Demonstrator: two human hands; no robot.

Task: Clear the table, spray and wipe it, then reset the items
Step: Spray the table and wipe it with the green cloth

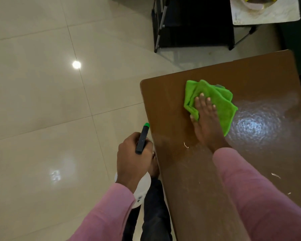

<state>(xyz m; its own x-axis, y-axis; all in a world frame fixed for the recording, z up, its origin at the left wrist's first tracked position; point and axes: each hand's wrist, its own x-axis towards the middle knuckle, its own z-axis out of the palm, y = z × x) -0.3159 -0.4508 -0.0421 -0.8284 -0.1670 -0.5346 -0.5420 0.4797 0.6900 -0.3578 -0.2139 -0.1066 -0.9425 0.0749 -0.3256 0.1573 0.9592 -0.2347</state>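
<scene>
Wiping stage: green cloth [221, 105] under the right hand [205, 119] on the brown bench [189, 188].
Nearest, the left hand [134, 153] curls round the spray bottle [142, 138] just off the bench's left edge, nozzle pointing away. Farther, the right hand lies flat, fingers straight, pressing the crumpled cloth. The wet sheen [257, 122] lies just right of the cloth, so the next stroke probably runs rightward.

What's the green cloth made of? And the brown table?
The green cloth looks like soft microfiber: fuzzy, matte, folding in thick creases. The table looks like wood or wood-look laminate with a glossy finish: brown, smooth, showing a bright, rippled reflection.
</scene>
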